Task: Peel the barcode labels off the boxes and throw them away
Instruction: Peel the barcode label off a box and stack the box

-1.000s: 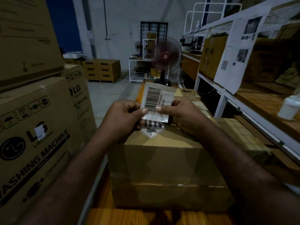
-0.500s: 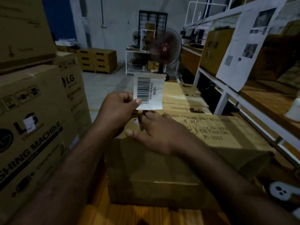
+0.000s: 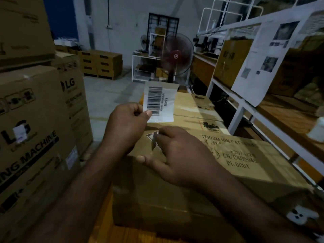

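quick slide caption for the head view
Left hand pinches a peeled barcode label while right hand picks at a sticker on the box

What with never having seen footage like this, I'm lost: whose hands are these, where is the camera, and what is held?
No machine here: a person works with bare hands, and the one picture comes from a camera worn on their head, looking forward and down. The left hand pinches a white barcode label, holding it up. The right hand lies on a cardboard box, fingertips at a diamond-shaped sticker; whether they grip it is unclear. The box sits on a wooden surface. LG cartons stand to the left, a white shelf rack to the right, a fan farther back.
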`<state>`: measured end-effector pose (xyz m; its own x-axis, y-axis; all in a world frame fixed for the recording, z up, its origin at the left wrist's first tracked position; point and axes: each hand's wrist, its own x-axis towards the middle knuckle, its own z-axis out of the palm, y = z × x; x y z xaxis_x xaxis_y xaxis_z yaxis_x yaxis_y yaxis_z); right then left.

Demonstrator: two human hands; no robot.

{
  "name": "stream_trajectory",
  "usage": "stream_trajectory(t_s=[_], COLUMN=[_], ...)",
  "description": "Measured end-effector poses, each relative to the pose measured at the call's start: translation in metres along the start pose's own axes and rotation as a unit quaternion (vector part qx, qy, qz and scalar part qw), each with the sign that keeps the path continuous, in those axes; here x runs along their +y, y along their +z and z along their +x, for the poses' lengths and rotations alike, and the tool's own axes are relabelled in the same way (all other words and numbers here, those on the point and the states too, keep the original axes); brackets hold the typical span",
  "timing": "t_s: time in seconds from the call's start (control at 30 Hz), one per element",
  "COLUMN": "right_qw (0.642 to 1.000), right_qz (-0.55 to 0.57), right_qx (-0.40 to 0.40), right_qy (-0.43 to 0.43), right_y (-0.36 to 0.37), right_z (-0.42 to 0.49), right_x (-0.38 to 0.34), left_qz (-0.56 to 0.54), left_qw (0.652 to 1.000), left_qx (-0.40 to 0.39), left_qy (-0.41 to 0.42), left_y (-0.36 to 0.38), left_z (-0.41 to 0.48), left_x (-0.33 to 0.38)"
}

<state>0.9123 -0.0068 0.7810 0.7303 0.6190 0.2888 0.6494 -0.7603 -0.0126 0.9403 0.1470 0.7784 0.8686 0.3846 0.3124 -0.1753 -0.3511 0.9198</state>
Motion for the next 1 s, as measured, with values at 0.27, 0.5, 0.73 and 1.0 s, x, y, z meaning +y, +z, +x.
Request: stream_trajectory(t_s=[0.27, 0.5, 0.73, 1.0], right_qw=[0.997, 0.988, 0.994, 0.985], right_qz=[0.006, -0.015, 0.035, 0.023], right_qx=[0.006, -0.125, -0.097, -0.118], right_qy=[-0.075, 0.094, 0.031, 0.124], right_y=[0.0, -0.024, -0.001, -0.03], right_z=[-0.007, -0.027, 0.001, -0.037], right_x=[-0.003, 0.035, -0.009, 0.044], left_qz=[-0.029, -0.051, 0.002, -0.004], left_qw=[0.999, 0.998, 1.0, 0.999], left_qx=[0.001, -0.012, -0.009, -0.008], left_qy=[-0.017, -0.041, -0.009, -0.037], left_y=[-0.001, -0.002, 0.005, 0.0], left_z=[0.005, 0.002, -0.005, -0.003], left_x=[-0.004, -0.001, 0.007, 0.005])
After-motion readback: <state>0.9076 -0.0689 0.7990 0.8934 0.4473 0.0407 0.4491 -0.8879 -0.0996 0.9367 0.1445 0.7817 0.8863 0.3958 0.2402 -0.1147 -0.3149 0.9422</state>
